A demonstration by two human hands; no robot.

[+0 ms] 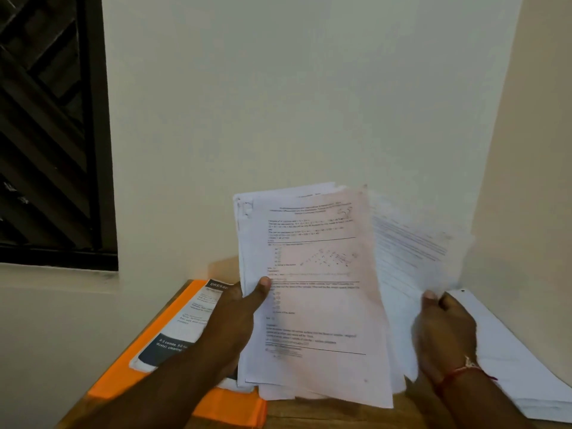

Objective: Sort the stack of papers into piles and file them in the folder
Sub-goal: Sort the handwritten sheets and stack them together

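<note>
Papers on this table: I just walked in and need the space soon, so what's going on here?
A person is sorting printed papers. The left hand grips a stack of sheets upright, thumb on the front page. The right hand holds a single sheet, blurred, just right of the stack. An orange folder with a leaflet on it lies on the wooden table at the left, and a pile of white papers lies at the right.
</note>
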